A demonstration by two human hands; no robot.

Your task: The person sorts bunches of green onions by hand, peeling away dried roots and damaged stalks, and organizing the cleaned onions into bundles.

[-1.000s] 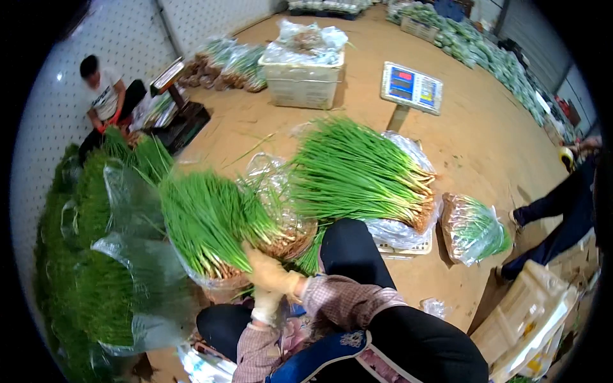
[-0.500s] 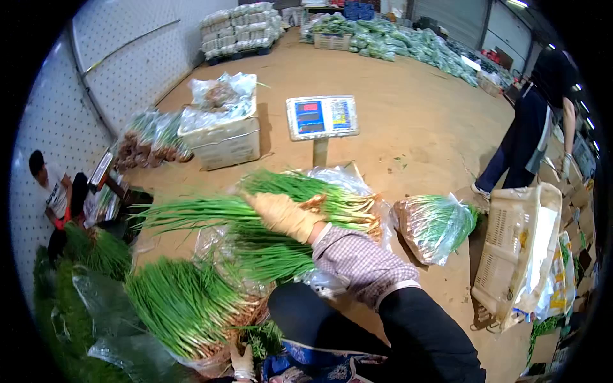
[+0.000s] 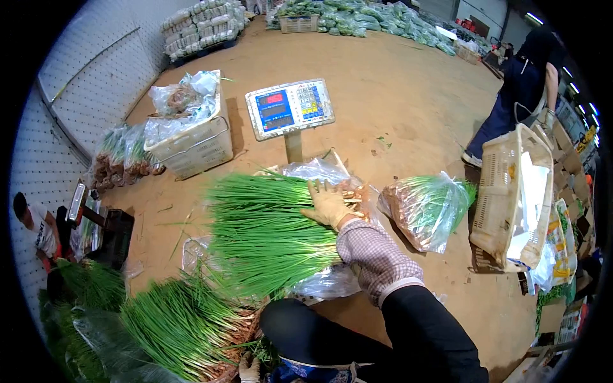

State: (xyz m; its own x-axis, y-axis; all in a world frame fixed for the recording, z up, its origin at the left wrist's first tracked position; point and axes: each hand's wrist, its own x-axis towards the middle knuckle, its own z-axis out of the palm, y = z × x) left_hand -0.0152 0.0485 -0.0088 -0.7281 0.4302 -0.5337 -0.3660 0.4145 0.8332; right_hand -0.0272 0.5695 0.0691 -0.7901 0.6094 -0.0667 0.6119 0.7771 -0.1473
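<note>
My right hand point(image 3: 327, 205), in a tan glove, lies flat with fingers spread on a large pile of green onions point(image 3: 274, 223). The pile rests on plastic film over a basket beneath the scale display point(image 3: 290, 108), roots toward the right. My left hand point(image 3: 249, 369), also gloved, is at the bottom edge, beside the root ends of a second heap of green onions point(image 3: 185, 325); its fingers are mostly cut off by the frame and I cannot make out their pose. To the right lies a bagged bundle of green onions point(image 3: 428, 207).
A white crate point(image 3: 198, 150) with plastic bags stands behind left, near bagged bundles point(image 3: 121, 156). At far left a person point(image 3: 39, 233) sits by another scale point(image 3: 108, 233). Another person point(image 3: 520, 96) bends over a tilted crate point(image 3: 501, 198) at right. Bagged greens line the back.
My right hand has moved a bunch from the left heap onto the pile by the scale and released it, fingers now spread. The view has swung right. The person at right has reached the crate.
</note>
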